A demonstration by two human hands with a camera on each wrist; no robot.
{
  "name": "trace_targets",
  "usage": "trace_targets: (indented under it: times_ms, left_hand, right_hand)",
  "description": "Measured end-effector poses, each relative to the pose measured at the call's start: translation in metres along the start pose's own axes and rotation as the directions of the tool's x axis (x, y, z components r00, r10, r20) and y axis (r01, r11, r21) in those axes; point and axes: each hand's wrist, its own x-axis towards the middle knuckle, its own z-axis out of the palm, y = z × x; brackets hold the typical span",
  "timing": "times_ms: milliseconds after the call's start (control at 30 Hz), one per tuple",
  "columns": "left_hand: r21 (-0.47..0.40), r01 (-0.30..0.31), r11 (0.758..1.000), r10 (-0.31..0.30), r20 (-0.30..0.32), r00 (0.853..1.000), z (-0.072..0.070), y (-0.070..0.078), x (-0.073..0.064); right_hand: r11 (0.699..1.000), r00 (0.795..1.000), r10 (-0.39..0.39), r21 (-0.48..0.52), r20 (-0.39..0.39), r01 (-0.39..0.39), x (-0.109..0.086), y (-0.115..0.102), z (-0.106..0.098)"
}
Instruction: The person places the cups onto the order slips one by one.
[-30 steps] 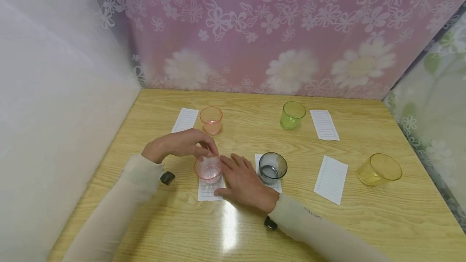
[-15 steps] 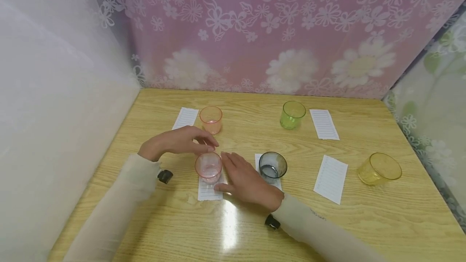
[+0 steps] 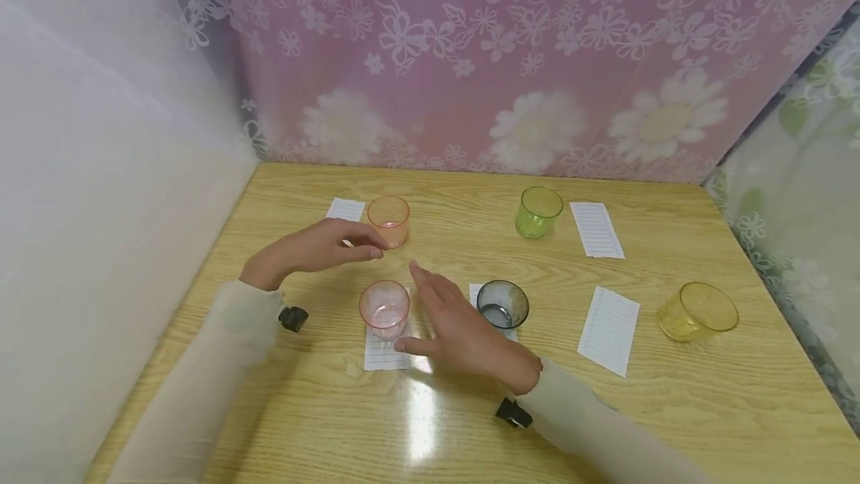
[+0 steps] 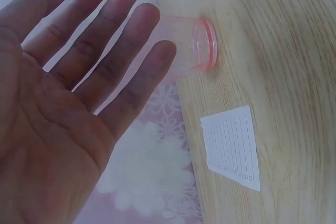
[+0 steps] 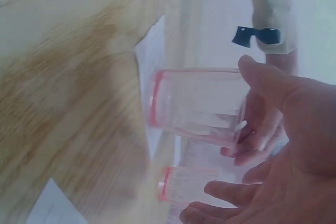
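A clear pink cup (image 3: 385, 310) stands upright on a lined paper slip (image 3: 386, 355) near the middle of the table. My left hand (image 3: 321, 246) hovers behind it and to its left, just in front of an orange cup (image 3: 389, 221). Its fingers (image 4: 107, 69) are extended and hold nothing in the left wrist view. To the right of the pink cup is my right hand (image 3: 463, 327), thumb apart from the fingers, with nothing gripped. In the right wrist view the pink cup (image 5: 199, 106) sits between this hand and the left one, apparently untouched.
A grey cup (image 3: 502, 306) stands on a paper slip close to the right forearm. Farther right are a green cup (image 3: 539, 213), a yellow cup (image 3: 699, 312) and two lined slips (image 3: 597, 230). Another slip (image 3: 347, 209) lies left of the orange cup. A flowered curtain (image 3: 470, 95) closes the back.
My left hand has drawn off the pink cup's rim, moving back and left toward the orange cup. The right hand has lifted slightly and its fingertips have come away from the cup's side.
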Motion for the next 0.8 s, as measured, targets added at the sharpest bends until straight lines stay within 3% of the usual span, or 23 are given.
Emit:
trace_targets:
  times_ms: [233, 633, 800]
  left_hand:
    - [0.005, 0.012, 1.000, -0.011, -0.062, 0.998, -0.008, -0.009, -0.002]
    - [0.038, 0.054, 0.998, -0.046, -0.191, 0.981, -0.016, -0.032, -0.002]
    - [0.029, 0.067, 0.997, -0.058, -0.230, 0.971, -0.021, -0.042, -0.002]
  right_hand:
    - [1.000, 1.000, -0.008, 0.023, -0.021, 0.008, -0.005, -0.010, -0.015]
    - [0.995, 0.990, -0.067, 0.067, -0.127, 0.076, -0.005, -0.018, -0.048]
    - [0.995, 0.992, -0.057, 0.075, -0.117, 0.066, 0.000, -0.014, -0.060]
